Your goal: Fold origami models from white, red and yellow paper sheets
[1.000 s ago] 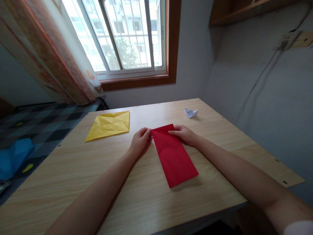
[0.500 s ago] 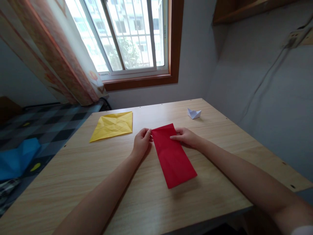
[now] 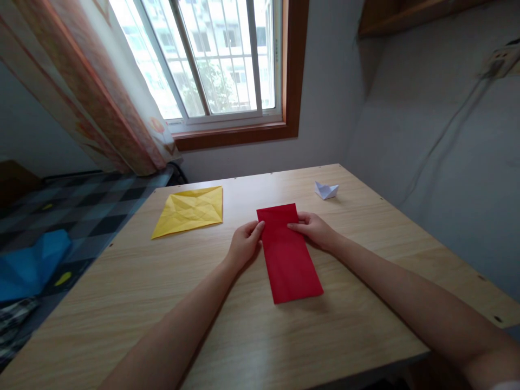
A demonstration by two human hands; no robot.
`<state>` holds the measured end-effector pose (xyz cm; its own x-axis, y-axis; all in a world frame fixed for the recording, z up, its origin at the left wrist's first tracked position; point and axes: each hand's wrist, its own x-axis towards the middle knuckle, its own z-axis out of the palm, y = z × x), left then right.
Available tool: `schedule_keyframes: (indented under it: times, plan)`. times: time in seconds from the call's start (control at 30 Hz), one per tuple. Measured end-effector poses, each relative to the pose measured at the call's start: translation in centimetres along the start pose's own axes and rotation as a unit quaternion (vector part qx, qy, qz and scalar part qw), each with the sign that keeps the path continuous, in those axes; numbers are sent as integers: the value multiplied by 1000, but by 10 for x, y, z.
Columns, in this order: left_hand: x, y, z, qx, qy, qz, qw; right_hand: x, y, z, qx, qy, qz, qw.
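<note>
Both forearms reach forward over the table [image 3: 365, 303] from its near edge. The left hand [image 3: 244, 245] lies palm down, fingers together, its fingertips on the left long edge of the red paper [image 3: 289, 254] near that sheet's far end. The right hand [image 3: 314, 229] lies palm down, fingers extended and close together, pressing the right long edge opposite. The red paper, a folded rectangle, lies flat at the table's middle. A creased yellow paper [image 3: 190, 210] lies toward the far left corner; a small white paper boat [image 3: 326, 190] sits toward the far right corner.
</note>
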<state>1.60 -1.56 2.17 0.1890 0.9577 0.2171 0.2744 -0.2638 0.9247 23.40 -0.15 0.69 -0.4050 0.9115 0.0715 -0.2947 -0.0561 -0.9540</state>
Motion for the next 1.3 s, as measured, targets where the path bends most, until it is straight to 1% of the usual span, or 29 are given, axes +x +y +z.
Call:
schedule_keyframes:
  times: [0.17,0.27,0.33,0.4,0.53,0.6,0.67,0.73,0.9,1.0,1.07,1.2,1.3]
  plan:
    - [-2,0,2,23,35,-1,999,-2,-1,6,11,25,-2,1000]
    - [-3,1,4,11,53,-3,999,-4,-3,10,25,39,-7,999]
    - [-4,3,5,-7,41,-4,999,-4,-4,12,31,53,-13,998]
    - [-4,5,4,-19,14,-4,1000,-3,-5,10,34,78,-26,996]
    - [-5,5,2,3,-33,0,999,1,-8,3,41,139,-59,988]
    - [-5,3,2,20,-42,-1,999,3,-9,0,35,158,-66,985]
    - [-5,1,2,31,-39,-1,999,3,-9,-2,29,169,-69,983]
    - [-5,1,3,36,-24,5,999,2,-9,-2,26,160,-59,985]
    - [-5,3,2,30,41,17,999,-3,-7,2,33,74,7,997]
    - [-5,5,2,24,59,14,998,-4,-5,4,39,64,19,997]
    - [-5,5,2,17,47,9,999,-3,-4,4,41,68,13,997]
    - [-4,4,3,-2,-19,6,1000,-2,-4,2,45,80,-1,996]
    - [-5,2,3,16,-53,6,998,-1,-4,1,49,91,-4,995]
